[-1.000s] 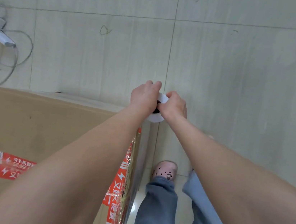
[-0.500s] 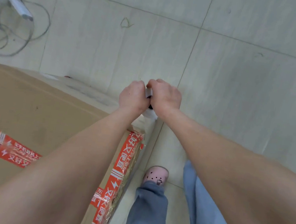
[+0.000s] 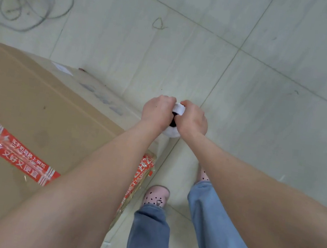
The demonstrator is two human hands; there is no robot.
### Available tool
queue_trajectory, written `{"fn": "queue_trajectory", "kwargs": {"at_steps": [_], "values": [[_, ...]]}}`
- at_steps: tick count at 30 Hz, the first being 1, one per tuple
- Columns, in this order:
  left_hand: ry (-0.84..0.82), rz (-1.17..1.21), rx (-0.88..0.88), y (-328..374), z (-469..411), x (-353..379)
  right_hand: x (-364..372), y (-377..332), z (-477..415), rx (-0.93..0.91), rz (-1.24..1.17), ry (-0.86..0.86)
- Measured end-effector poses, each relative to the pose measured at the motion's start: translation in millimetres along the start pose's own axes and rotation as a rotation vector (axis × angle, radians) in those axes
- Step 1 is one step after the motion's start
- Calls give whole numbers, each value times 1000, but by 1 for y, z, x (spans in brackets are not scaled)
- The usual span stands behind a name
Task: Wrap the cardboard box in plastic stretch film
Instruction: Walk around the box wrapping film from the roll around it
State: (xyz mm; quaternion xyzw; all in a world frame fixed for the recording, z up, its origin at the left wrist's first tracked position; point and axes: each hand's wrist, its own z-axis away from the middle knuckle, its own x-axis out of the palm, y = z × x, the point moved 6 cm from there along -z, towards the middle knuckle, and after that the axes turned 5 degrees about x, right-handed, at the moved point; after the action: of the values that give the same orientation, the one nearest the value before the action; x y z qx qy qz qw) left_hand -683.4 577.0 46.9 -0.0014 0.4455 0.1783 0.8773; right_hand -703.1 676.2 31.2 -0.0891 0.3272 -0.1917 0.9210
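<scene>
The left hand (image 3: 155, 112) and right hand (image 3: 193, 119) are clutching the stretch film roll (image 3: 179, 108) from 9 and 3 o'clock, hiding most of it. The cardboard box (image 3: 46, 104) is running off-frame at 8 o'clock.

Bare forearms (image 3: 93, 179), blue jeans (image 3: 149, 236), pink dotted clogs (image 3: 156, 195)

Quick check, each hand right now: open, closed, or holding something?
Left hand: grips the film roll.
Right hand: grips the same roll.
</scene>
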Motion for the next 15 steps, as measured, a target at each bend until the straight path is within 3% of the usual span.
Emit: {"fn": "queue_trajectory", "kwargs": {"at_steps": [10,13,15], "values": [[190,244,-404,-42,8,-21,-16,-84,-3,-474,437,-15],[228,327,-522,-59,13,-20,-6,-96,0,-497,449,6],[238,326,-490,-63,13,-21,-3,-95,-5,-381,403,23]]}}
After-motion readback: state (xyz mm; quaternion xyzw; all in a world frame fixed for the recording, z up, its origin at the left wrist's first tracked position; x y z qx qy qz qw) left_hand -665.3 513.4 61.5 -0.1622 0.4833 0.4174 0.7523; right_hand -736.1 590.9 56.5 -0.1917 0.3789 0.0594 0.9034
